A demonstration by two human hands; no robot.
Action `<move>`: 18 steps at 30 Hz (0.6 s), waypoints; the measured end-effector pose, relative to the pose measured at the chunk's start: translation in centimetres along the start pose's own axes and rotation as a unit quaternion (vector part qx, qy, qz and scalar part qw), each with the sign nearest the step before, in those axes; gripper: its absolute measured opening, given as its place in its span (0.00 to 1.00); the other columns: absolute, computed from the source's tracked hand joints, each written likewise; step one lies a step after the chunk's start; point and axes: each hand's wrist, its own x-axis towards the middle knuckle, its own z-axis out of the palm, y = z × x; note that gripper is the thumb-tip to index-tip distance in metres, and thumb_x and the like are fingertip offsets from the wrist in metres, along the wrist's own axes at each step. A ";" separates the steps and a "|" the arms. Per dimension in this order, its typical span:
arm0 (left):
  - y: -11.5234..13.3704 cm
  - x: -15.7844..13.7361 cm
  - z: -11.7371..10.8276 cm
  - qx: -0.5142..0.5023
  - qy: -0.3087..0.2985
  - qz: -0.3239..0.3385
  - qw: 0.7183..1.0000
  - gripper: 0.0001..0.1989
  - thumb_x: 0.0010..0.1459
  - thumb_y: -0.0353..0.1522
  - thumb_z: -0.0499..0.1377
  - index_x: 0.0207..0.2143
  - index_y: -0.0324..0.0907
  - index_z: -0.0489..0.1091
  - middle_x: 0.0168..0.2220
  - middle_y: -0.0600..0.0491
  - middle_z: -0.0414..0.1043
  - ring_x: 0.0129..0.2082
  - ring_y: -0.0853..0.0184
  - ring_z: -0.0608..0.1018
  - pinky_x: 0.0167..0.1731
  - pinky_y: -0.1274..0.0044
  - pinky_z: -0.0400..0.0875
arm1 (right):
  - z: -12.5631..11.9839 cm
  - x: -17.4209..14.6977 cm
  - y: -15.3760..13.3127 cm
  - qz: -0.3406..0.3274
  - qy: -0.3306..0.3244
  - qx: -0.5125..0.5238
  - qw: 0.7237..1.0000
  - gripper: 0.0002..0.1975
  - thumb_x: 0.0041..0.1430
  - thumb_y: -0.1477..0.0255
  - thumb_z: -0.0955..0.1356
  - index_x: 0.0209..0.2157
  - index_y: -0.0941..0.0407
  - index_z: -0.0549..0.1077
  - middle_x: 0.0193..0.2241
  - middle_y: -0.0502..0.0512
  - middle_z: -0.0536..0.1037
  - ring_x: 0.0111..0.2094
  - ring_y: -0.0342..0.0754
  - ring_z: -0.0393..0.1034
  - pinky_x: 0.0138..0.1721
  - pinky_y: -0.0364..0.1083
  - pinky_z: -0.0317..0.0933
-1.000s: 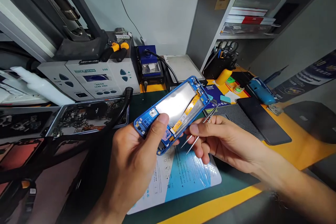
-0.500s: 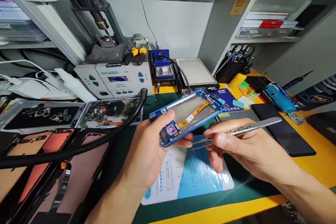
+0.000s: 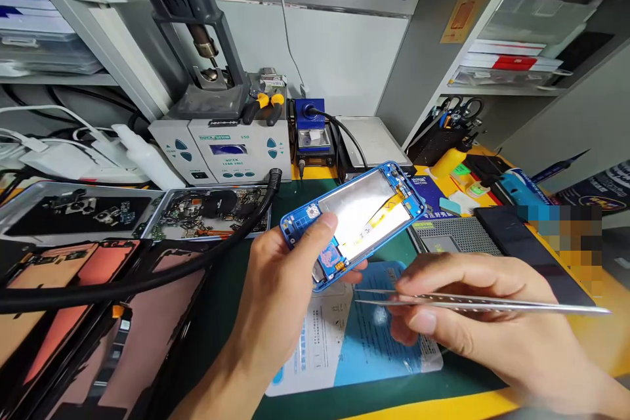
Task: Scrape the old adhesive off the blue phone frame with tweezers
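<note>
By the left hand (image 3: 278, 279), a blue phone frame (image 3: 352, 210) is gripped at its lower left end, with the thumb laid across the face and the fingers curled beneath. The frame is held tilted above the worktop (image 3: 433, 407), its silver interior and a yellow-orange ribbon cable (image 3: 384, 215) turned upward. In the right hand (image 3: 487, 338), metal tweezers (image 3: 465, 302) are pinched between thumb and fingers, their tips parted and pointed toward the frame's near edge. Below, a blue-and-white printed sheet (image 3: 364, 357) is laid on a green mat (image 3: 231, 354). To the right, a perforated metal plate (image 3: 457, 234) is seen. Further left, a tray of circuit boards (image 3: 211, 213) is crossed by a black hose (image 3: 221, 259), joined to a grey rework station (image 3: 236, 164).
</note>
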 end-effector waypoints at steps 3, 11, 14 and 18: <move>-0.1 0.0 0.0 -0.001 -0.008 0.003 1.000 0.12 0.57 0.43 0.68 0.37 0.45 0.83 0.35 0.52 0.84 0.31 0.62 0.84 0.34 0.73 0.83 | -0.2 0.0 -0.6 -0.147 0.048 -0.125 0.980 0.13 0.52 0.75 0.79 0.38 0.44 0.85 0.31 0.50 0.87 0.30 0.48 0.82 0.30 0.41 0.75; -0.5 0.1 -0.1 0.013 -0.010 0.021 1.000 0.14 0.57 0.44 0.68 0.42 0.47 0.83 0.39 0.53 0.85 0.35 0.60 0.85 0.35 0.75 0.81 | -0.4 -0.3 -0.6 -0.207 0.065 -0.220 0.951 0.13 0.55 0.78 0.76 0.40 0.46 0.83 0.32 0.49 0.85 0.33 0.45 0.81 0.35 0.39 0.74; -0.5 0.1 0.0 0.025 -0.005 0.032 0.999 0.16 0.57 0.43 0.68 0.46 0.48 0.82 0.40 0.53 0.84 0.34 0.59 0.85 0.32 0.74 0.81 | -0.5 0.2 -0.7 -0.171 0.015 -0.210 0.962 0.09 0.58 0.76 0.75 0.37 0.48 0.84 0.31 0.50 0.83 0.30 0.42 0.78 0.30 0.37 0.72; -0.4 -0.2 0.2 0.061 0.004 0.049 0.997 0.14 0.58 0.44 0.67 0.42 0.47 0.83 0.33 0.54 0.83 0.28 0.62 0.81 0.27 0.74 0.79 | -0.7 0.5 -0.5 -0.124 -0.011 -0.179 0.976 0.10 0.58 0.76 0.76 0.39 0.46 0.84 0.32 0.48 0.81 0.30 0.41 0.77 0.29 0.37 0.71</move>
